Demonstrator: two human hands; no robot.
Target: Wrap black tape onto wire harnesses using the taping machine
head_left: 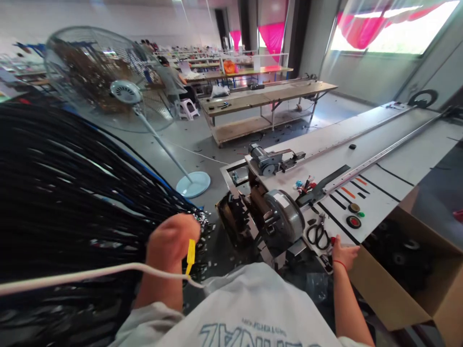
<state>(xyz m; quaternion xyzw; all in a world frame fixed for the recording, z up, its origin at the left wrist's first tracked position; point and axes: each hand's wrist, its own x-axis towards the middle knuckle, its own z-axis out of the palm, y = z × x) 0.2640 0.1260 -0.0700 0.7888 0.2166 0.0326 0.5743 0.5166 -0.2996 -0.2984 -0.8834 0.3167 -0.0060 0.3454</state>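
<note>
Curling beside long, glossy black strands (72, 178) is the left hand (175, 236), its grip unclear; the right hand (344, 254) spreads at the smooth white desk (415, 161).

Left hand (174, 237), left of the reel (285, 217): blurred, grip unreadable. Black cords (72, 178), farther left of the reel: cut by the picture's edge. Cardboard box (390, 296), right of the reel: cut off, dark contents (398, 253) indistinct.

Daylit interior: bright window (405, 38), upper right of frame.
Pink curtain (365, 31) across it; pale wall (108, 14), upper left; grey floor (198, 137), mid-frame; brown-topped rear bench (253, 100), upper centre.
</note>
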